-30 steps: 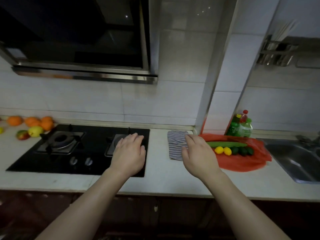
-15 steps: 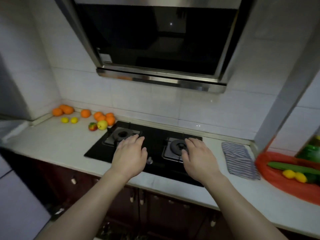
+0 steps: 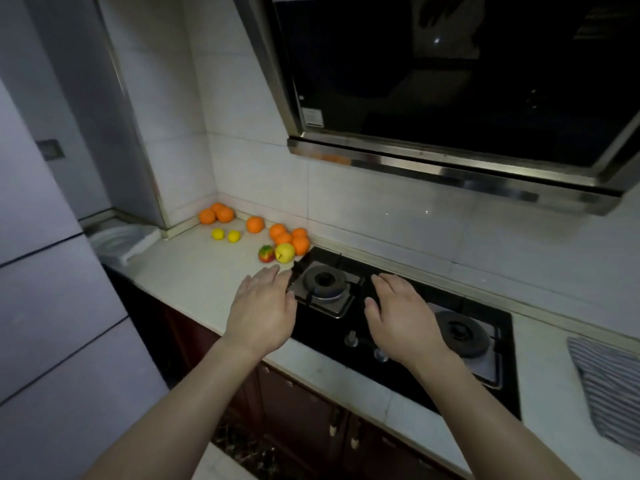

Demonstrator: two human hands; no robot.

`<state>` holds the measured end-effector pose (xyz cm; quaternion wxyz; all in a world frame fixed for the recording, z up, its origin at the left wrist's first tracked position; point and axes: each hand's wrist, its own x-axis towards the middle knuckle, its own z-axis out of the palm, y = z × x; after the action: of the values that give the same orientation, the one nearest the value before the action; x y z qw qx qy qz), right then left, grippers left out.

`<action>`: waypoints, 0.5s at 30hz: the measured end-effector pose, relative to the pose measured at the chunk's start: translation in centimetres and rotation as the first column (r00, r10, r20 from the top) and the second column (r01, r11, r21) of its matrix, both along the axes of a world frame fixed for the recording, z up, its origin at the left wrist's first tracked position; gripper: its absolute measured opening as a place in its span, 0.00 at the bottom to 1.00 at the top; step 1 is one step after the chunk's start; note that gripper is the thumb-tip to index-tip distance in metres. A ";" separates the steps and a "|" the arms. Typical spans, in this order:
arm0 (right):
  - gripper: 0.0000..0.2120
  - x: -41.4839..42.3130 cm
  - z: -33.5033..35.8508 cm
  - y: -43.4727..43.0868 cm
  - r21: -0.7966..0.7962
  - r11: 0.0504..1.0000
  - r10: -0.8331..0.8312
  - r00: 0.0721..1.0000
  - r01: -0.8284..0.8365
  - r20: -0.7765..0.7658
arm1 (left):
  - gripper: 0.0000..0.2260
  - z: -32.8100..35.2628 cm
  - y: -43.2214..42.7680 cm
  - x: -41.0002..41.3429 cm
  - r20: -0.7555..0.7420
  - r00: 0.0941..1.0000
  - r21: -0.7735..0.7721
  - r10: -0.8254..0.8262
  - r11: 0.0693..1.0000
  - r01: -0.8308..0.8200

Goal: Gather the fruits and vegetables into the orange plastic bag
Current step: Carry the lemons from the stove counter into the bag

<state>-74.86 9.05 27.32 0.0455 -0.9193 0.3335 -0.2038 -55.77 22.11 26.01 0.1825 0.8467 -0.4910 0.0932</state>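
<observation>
A pale countertop holds oranges beside a black hob. The left hand and right hand hover flat-fingered, holding nothing.

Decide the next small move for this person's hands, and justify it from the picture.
Probably the left hand should reach forward and close on the yellow apple. Both hands are open and empty, the right hand over the stove, and that apple lies just beyond the left hand.

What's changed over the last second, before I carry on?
The view swung left: the orange bag is out of frame, the fruit pile just ahead. The left hand and right hand moved left, now flanking the left burner. Both stay open, holding nothing; fruit unmoved.
</observation>
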 end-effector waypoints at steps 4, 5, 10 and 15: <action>0.24 4.6 -0.6 -3.3 0.029 1.000 0.001 1.000 -0.001 -0.007 | 0.23 -0.1 -2.1 4.5 0.018 0.999 0.030 0.032 0.999 -0.032; 0.24 5.6 -0.7 -4.1 0.031 1.000 0.002 1.000 -0.002 -0.010 | 0.24 -0.1 -2.7 5.4 0.027 0.999 0.031 0.033 0.999 -0.034; 0.24 10.2 -1.1 -7.7 0.009 1.000 0.026 0.999 -0.026 -0.039 | 0.24 -0.7 -5.3 10.3 0.006 0.999 0.027 0.044 0.999 -0.044; 0.25 14.3 -1.1 -9.5 0.017 0.999 0.037 0.998 -0.036 -0.054 | 0.27 -1.6 -6.8 14.5 -0.048 0.996 0.048 0.073 0.996 -0.071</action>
<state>-60.61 -0.43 26.21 0.0474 -0.9301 0.3193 -0.1753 -41.32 15.34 24.43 0.1718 0.8699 -0.4575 0.0673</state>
